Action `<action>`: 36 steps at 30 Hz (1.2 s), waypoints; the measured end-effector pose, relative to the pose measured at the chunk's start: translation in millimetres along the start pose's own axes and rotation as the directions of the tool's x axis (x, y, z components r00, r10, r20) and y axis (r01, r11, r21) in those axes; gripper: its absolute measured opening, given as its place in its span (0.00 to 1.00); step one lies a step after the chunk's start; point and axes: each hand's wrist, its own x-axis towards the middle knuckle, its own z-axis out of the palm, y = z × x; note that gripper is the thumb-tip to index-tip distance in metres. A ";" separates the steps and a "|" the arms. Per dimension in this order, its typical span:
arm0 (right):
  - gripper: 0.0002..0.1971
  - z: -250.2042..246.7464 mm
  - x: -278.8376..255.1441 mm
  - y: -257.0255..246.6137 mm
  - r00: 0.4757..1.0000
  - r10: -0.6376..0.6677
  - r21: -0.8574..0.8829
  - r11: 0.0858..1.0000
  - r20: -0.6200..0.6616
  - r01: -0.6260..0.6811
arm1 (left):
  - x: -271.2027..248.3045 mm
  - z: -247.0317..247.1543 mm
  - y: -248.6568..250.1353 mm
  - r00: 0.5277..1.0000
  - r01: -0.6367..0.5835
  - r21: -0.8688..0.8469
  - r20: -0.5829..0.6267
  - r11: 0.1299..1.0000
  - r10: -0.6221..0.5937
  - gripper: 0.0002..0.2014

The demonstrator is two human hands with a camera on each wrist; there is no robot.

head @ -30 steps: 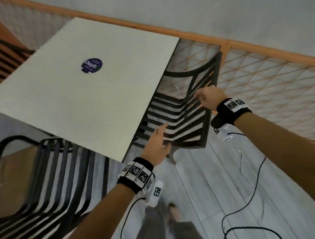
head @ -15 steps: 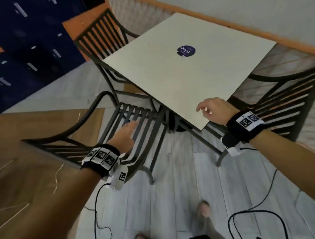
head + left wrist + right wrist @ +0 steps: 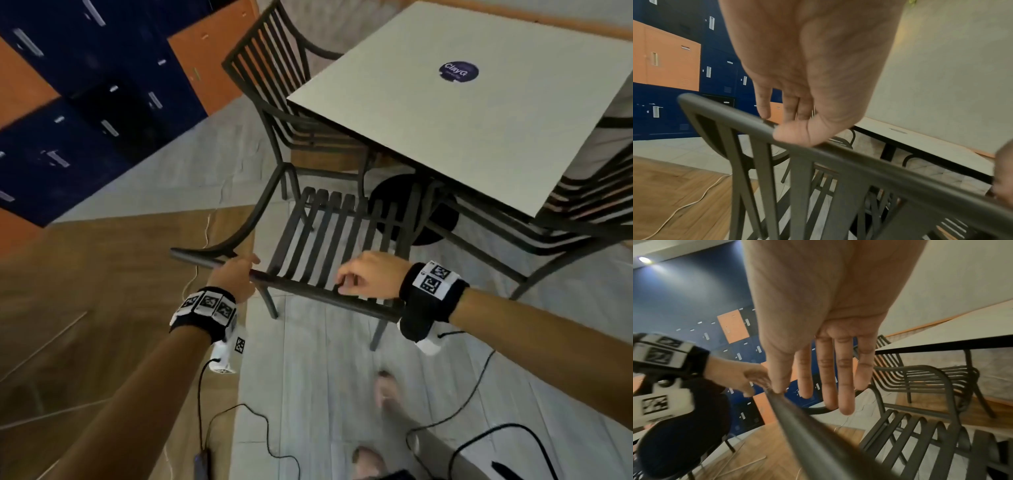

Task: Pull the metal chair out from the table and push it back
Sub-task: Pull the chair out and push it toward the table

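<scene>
Partly hidden under the white table (image 3: 445, 113), the metal chair (image 3: 342, 236) stands at its near side. Unlike half a second ago, the left hand (image 3: 236, 277) grips its top rail (image 3: 859, 162); the right hand (image 3: 370, 274) hovers over it, fingers (image 3: 844, 378) straight.

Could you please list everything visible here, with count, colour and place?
metal chair: one, dark grey, slatted, in front of the table, near the person.
other chairs: at least two, dark, at the table's far-left and right sides.
table: one, pale square top, upper right.
sticker: one, dark blue, round, on the table top.
lockers: several, blue and orange, upper left.
cables: several, black and white, on the floor.
wristbands: two, black with white markers, on the wrists.
left hand: grips the chair's top rail.
right hand: at the same rail, fingers extended in the wrist view.
</scene>
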 end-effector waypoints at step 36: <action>0.23 98.8 132.1 -206.8 0.512 0.840 0.111 0.534 -0.179 -0.838 | 148.2 -67.5 -224.4 0.611 -0.787 0.227 0.416 0.573 0.673 0.21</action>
